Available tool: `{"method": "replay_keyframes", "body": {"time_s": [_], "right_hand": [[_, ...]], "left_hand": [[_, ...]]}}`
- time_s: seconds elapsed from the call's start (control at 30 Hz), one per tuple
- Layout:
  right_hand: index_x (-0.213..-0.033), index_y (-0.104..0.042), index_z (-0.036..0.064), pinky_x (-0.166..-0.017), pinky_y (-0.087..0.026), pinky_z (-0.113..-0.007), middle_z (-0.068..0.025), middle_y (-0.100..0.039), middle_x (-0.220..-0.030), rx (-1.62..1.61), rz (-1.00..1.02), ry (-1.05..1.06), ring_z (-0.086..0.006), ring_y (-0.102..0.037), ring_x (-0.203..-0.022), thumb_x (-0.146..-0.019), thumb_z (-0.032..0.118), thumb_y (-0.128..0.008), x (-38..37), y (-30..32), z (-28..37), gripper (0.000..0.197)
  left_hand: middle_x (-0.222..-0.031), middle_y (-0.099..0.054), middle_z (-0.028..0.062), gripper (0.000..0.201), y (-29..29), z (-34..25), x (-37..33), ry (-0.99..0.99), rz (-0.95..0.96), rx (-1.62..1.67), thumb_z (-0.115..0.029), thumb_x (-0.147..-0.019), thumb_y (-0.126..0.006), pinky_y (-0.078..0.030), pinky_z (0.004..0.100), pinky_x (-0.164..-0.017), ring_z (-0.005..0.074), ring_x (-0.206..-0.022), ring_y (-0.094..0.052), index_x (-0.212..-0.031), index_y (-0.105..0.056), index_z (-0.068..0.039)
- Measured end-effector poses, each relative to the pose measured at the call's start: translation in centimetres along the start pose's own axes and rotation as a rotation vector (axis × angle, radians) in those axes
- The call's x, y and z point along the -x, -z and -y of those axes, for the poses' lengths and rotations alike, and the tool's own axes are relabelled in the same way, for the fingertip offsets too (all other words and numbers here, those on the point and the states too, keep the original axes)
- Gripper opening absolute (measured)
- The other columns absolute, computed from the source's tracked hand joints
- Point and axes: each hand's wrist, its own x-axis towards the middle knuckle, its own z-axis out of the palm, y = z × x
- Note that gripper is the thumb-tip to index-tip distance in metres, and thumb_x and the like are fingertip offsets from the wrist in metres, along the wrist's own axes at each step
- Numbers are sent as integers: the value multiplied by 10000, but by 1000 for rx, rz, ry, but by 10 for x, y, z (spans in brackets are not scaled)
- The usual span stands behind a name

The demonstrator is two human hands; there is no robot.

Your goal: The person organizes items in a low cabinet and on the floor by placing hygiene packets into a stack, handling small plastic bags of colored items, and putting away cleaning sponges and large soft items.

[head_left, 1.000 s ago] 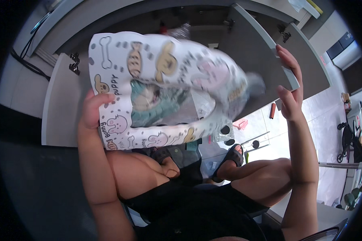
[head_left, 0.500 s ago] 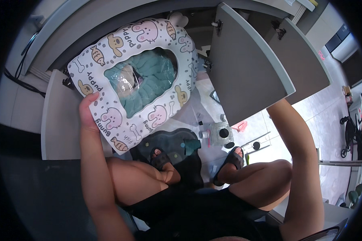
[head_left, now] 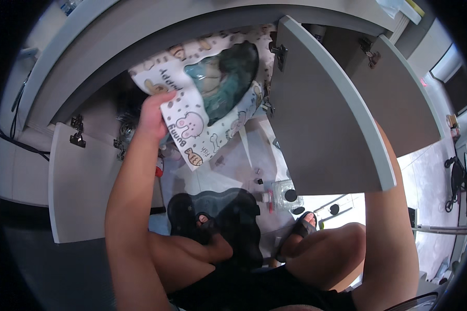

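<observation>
My left hand (head_left: 156, 113) grips the left edge of a white storage bag (head_left: 191, 127) printed with cartoon bunnies, puppies, fish and bones. Through the bag's clear window, a soft teal plush filling (head_left: 231, 85) and a beige patch show. The bag is tilted, its far part inside the open low cabinet under the curved counter. Its right side comes up close to the large grey cabinet door (head_left: 327, 109). My right forearm (head_left: 392, 223) runs up behind that door, which hides the hand.
A second grey door (head_left: 394, 98) stands open at the right, another (head_left: 83, 181) at the left. On the floor are a dark wavy-edged mat (head_left: 233, 217), a clear plastic container (head_left: 286, 194) and small black round pieces (head_left: 298, 210). My sandalled feet rest there.
The bag has moved away from me and rightward, deeper into the cabinet, with my left hand still gripping it. My right hand has gone further behind the door. The view has shifted slightly.
</observation>
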Motion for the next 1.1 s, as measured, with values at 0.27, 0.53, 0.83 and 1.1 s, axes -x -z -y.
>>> {"method": "replay_keyframes", "body": {"time_s": [0.27, 0.53, 0.83, 1.1], "right_hand": [[-1540, -419, 35, -1129, -416, -397, -211, -588, -1444, 313, -48, -145, -322, -572, -1321, -803, 745, -733, -220, -34, -20, 1070], [-1545, -333, 28, -1042, -467, -396, -255, -624, -1374, -62, -166, 339, -369, -637, -1220, -933, 471, -717, -186, -37, -22, 847], [-1501, -480, 91, -1078, -447, -527, -337, -623, -1314, 985, -38, 534, -502, -585, -1246, -1074, 330, -481, -256, 23, -91, 490], [-1468, -522, 91, -1098, -469, -439, -189, -512, -1495, 686, -203, 895, -356, -544, -1330, -1070, 279, -503, -281, 22, -93, 441]], "left_hand": [[-1048, -739, 186, 296, -112, 37, -172, 57, 61, 32, -216, -903, -630, -596, 496, -876, 355, -958, -724, -1091, -690, 4], [-1007, -735, 121, 296, -126, 80, -217, 30, -149, 139, -240, -858, -672, -561, 455, -885, 313, -934, -694, -1083, -698, -49], [-1074, -727, 94, 358, -137, 79, -212, 189, 163, 45, -327, -875, -698, -556, 444, -898, 280, -967, -690, -1138, -689, -83], [-1187, -725, 114, 468, -139, 103, -232, 254, 211, 106, -457, -888, -687, -536, 471, -988, 304, -1094, -681, -1190, -692, -100]]}}
